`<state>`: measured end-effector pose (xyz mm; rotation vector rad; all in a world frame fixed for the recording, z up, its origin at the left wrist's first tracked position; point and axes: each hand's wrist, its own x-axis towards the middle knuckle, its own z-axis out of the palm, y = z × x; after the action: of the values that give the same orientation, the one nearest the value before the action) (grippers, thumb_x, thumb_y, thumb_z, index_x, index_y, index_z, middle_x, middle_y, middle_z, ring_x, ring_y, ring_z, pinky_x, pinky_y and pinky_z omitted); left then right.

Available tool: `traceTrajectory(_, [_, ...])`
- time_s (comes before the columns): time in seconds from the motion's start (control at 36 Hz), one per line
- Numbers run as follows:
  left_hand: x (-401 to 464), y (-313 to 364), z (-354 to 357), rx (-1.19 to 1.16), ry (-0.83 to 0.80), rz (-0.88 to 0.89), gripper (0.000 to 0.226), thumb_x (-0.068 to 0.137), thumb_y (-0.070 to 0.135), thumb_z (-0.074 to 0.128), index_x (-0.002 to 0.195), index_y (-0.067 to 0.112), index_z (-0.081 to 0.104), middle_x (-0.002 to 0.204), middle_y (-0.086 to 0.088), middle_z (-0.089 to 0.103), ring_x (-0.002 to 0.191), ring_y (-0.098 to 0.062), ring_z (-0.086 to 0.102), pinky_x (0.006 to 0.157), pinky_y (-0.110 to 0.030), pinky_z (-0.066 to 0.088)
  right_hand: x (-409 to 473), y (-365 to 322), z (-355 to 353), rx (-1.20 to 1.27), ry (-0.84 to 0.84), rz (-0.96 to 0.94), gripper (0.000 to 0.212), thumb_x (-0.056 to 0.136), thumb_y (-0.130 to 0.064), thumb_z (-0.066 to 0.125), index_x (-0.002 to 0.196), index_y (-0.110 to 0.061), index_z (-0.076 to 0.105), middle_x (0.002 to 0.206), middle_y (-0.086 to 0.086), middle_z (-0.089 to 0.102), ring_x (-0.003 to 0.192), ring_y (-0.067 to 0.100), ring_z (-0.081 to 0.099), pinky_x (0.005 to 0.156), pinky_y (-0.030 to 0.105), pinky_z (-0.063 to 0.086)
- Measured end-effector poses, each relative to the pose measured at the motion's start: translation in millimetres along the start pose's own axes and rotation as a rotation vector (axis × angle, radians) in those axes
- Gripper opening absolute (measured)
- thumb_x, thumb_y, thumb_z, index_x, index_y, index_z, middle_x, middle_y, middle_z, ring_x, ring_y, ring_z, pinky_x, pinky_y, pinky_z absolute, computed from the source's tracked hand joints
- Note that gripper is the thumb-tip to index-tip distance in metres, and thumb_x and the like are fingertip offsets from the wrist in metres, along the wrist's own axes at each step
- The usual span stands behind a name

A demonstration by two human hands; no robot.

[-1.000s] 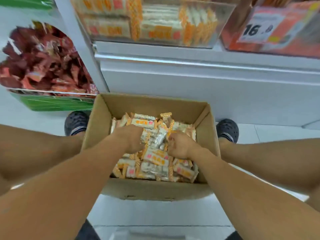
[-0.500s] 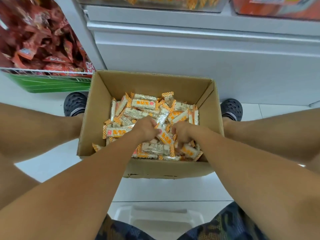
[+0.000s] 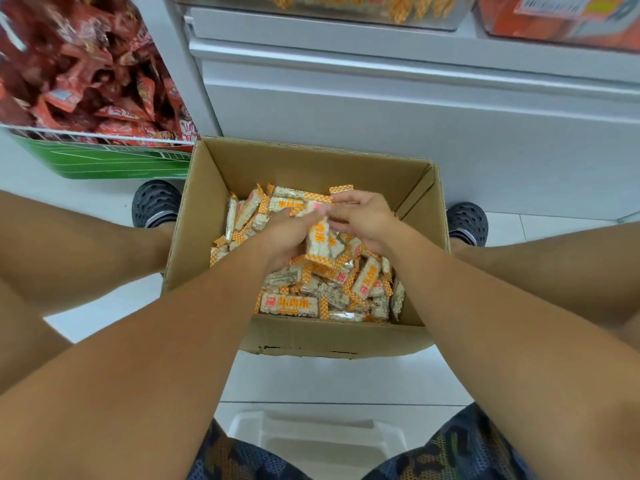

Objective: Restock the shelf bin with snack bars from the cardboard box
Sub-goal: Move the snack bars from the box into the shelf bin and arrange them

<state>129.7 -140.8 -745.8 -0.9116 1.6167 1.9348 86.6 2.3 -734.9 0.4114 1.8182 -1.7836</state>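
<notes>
In the cardboard box (image 3: 349, 336), left hand (image 3: 287, 237) and right hand (image 3: 363, 220) clamp fingers on snack bars (image 3: 320, 242); box well stocked, restocking far from done.

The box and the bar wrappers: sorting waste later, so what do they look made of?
The cardboard box looks like matte brown corrugated board, with folded flaps and a frayed bottom edge. The snack bars seem wrapped in glossy, partly clear plastic film, which glints and crinkles.

Open air is lying above the fingers (image 3: 313, 211); the cardboard box (image 3: 204, 209) walls are hemming them in on every side, snack bars (image 3: 289, 304) are piling beneath, shelf bin (image 3: 346, 8) overhanging beyond.
</notes>
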Motion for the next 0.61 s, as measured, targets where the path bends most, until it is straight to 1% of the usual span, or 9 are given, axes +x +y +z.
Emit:
traceTrajectory(0.06, [6, -6, -4, 0.06, 0.142, 0.048, 0.095, 0.075, 0.042, 0.082, 0.151, 0.019, 0.03, 0.13, -0.007, 0.062, 0.113, -0.028, 0.063, 0.1, -0.049, 0.05, 4, 10, -5, -0.043, 0.073, 0.038, 0.008, 0.092, -0.013, 0.071, 0.094, -0.006, 0.068, 0.091, 0.015, 0.068, 0.076, 0.022, 0.071, 0.074, 0.031, 0.063])
traceTrajectory(0.11, [7, -4, -9, 0.088, 0.269, 0.096, 0.084, 0.082, 0.037, 0.078, 0.15, 0.019, 0.032, 0.129, -0.001, 0.057, 0.114, -0.025, 0.058, 0.102, -0.043, 0.048, 9, 23, -14, -0.368, 0.073, 0.058, 0.013, 0.093, -0.015, 0.07, 0.095, -0.001, 0.071, 0.096, 0.018, 0.071, 0.078, 0.025, 0.07, 0.077, 0.041, 0.062])
traceTrajectory(0.17, [10, -3, -15, 0.087, 0.344, 0.121, 0.077, 0.087, 0.033, 0.075, 0.15, 0.019, 0.032, 0.127, 0.0, 0.052, 0.117, -0.027, 0.055, 0.1, -0.042, 0.048, 8, 36, -17, -0.783, -0.1, 0.074, 0.018, 0.088, -0.016, 0.075, 0.095, 0.0, 0.075, 0.1, 0.018, 0.073, 0.086, 0.029, 0.071, 0.081, 0.046, 0.061])
traceTrajectory(0.25, [11, 1, -21, 0.028, 0.399, 0.151, 0.07, 0.088, 0.031, 0.074, 0.147, 0.022, 0.036, 0.124, -0.009, 0.058, 0.106, -0.03, 0.061, 0.082, -0.038, 0.054, 3, 53, -11, -1.144, -0.249, 0.104, 0.033, 0.082, -0.022, 0.081, 0.101, 0.004, 0.073, 0.102, 0.02, 0.072, 0.089, 0.03, 0.068, 0.079, 0.041, 0.055])
traceTrajectory(0.31, [8, 5, -20, 0.035, 0.426, 0.207, 0.061, 0.092, 0.027, 0.068, 0.146, 0.025, 0.038, 0.122, -0.003, 0.053, 0.089, -0.023, 0.057, 0.067, -0.029, 0.045, 0, 57, -8, -1.238, -0.255, 0.083, 0.032, 0.082, -0.025, 0.082, 0.097, 0.002, 0.074, 0.094, 0.016, 0.072, 0.084, 0.027, 0.065, 0.073, 0.037, 0.053])
traceTrajectory(0.39, [10, 5, -20, 0.032, 0.455, 0.272, 0.051, 0.096, 0.024, 0.061, 0.143, 0.03, 0.041, 0.141, 0.0, 0.046, 0.103, -0.031, 0.059, 0.076, -0.037, 0.05, 2, 52, -6, -1.389, -0.323, 0.079, 0.028, 0.089, -0.028, 0.073, 0.072, -0.008, 0.062, 0.069, 0.005, 0.054, 0.062, 0.017, 0.048, 0.059, 0.029, 0.041])
traceTrajectory(0.44, [8, 4, -20, 0.04, 0.454, 0.298, 0.044, 0.099, 0.022, 0.055, 0.141, 0.03, 0.045, 0.146, -0.002, 0.043, 0.115, -0.028, 0.051, 0.085, -0.036, 0.043, 4, 43, -12, -1.332, -0.299, 0.137, 0.022, 0.088, -0.021, 0.071, 0.07, -0.013, 0.06, 0.067, 0.002, 0.056, 0.059, 0.015, 0.049, 0.059, 0.027, 0.044])
traceTrajectory(0.5, [7, 5, -21, 0.027, 0.439, 0.305, 0.041, 0.1, 0.019, 0.051, 0.139, 0.03, 0.044, 0.146, -0.003, 0.043, 0.106, -0.023, 0.045, 0.084, -0.032, 0.038, 8, 29, -24, -1.175, -0.266, 0.161, 0.02, 0.087, -0.021, 0.069, 0.071, -0.01, 0.063, 0.072, 0.006, 0.059, 0.065, 0.019, 0.049, 0.066, 0.034, 0.048])
traceTrajectory(0.61, [3, 9, -24, -0.06, 0.395, 0.217, 0.041, 0.101, 0.019, 0.049, 0.14, 0.027, 0.038, 0.118, -0.013, 0.055, 0.076, -0.021, 0.041, 0.058, -0.031, 0.035, 5, -7, -47, -0.559, -0.26, 0.261, 0.012, 0.093, -0.021, 0.069, 0.093, -0.011, 0.064, 0.094, 0.003, 0.064, 0.082, 0.015, 0.062, 0.072, 0.03, 0.057])
